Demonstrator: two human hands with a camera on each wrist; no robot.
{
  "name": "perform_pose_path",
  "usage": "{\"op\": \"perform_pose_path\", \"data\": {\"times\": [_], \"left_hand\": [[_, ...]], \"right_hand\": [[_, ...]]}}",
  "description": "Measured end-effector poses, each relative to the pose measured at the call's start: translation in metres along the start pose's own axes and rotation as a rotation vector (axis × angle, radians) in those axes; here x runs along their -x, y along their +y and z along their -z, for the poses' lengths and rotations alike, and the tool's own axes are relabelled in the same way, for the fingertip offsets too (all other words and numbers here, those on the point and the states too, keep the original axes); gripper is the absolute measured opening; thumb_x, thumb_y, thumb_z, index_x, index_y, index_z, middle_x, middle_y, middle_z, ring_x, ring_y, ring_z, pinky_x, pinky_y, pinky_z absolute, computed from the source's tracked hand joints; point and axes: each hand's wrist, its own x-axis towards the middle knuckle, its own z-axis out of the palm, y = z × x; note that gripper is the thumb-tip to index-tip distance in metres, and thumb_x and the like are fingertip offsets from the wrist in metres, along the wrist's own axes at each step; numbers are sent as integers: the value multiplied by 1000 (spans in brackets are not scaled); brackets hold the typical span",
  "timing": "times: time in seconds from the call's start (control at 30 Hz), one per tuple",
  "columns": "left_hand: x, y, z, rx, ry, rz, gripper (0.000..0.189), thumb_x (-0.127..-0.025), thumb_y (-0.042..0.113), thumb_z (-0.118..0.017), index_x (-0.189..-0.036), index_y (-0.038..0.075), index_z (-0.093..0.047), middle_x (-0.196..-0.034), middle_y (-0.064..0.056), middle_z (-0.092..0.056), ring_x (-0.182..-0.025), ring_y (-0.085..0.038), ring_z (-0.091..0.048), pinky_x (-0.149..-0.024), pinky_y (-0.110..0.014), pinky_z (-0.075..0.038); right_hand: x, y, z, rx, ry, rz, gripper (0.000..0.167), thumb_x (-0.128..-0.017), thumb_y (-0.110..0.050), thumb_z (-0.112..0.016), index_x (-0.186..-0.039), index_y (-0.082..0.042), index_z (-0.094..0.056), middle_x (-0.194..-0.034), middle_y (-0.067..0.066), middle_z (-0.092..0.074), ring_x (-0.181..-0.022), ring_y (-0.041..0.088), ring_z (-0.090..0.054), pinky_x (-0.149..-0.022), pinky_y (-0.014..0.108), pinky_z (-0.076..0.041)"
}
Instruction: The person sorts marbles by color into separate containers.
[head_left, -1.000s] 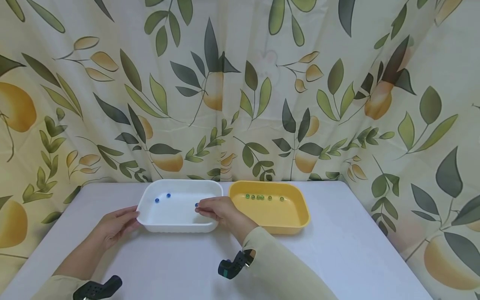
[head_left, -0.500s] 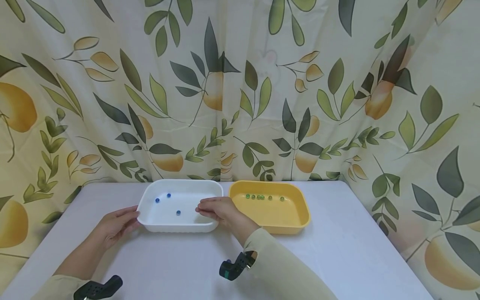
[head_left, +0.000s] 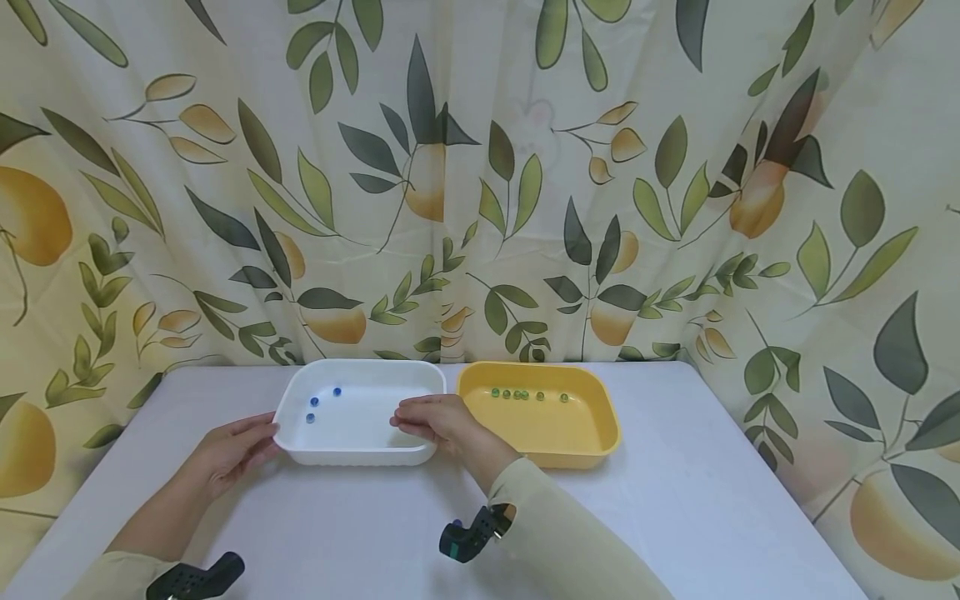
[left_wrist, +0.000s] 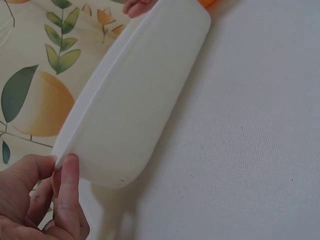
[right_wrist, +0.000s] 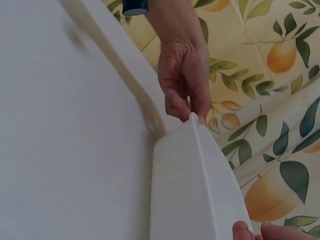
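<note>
My left hand (head_left: 232,454) pinches the left rim of the white tray (head_left: 360,457), thumb on one side and fingers on the other, as the left wrist view (left_wrist: 45,195) also shows. Inside the tray, toward the left, lie three blue marbles: one by the back (head_left: 337,392), one just left of it (head_left: 314,402), and one nearer the front (head_left: 311,418). Over the tray's right side is my right hand (head_left: 438,417), its fingers fairly straight and pointing left. No marble shows at its fingertips; its palm is hidden. In the right wrist view only some of its fingertips (right_wrist: 242,231) appear.
A yellow tray (head_left: 570,437) stands just right of the white one, holding several green marbles (head_left: 517,395) in a rough row. Both trays are on a white-covered table (head_left: 697,500). A patterned curtain (head_left: 480,275) hangs behind the table. Each wrist wears a black strap (head_left: 472,533).
A blue marble at my right fingertips has been let go and has rolled left across the white tray to the other two. Both hands have stayed almost still.
</note>
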Motion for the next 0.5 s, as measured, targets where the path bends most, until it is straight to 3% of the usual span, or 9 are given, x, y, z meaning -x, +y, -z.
{"op": "perform_pose_path", "data": {"times": [0.3, 0.5], "left_hand": [[0, 0, 0, -14, 3, -7, 64, -97, 15, -63, -147, -10, -32, -91, 6, -69, -78, -6, -70, -80, -26, -61], [-1, -1, 0, -28, 13, -8, 65, -97, 16, -64, -147, -10, -32, -90, 6, -68, -78, -5, -70, -81, -26, -60]], "right_hand": [[0, -2, 4, -47, -44, -11, 26, -92, -9, -69, -115, 3, -69, -110, 18, -72, -95, 23, -73, -82, 25, -60], [5, -2, 11, -55, -83, -24, 31, -94, -13, -67, -120, 3, -66, -122, 22, -66, -101, 25, -72, -87, 26, -58]]}}
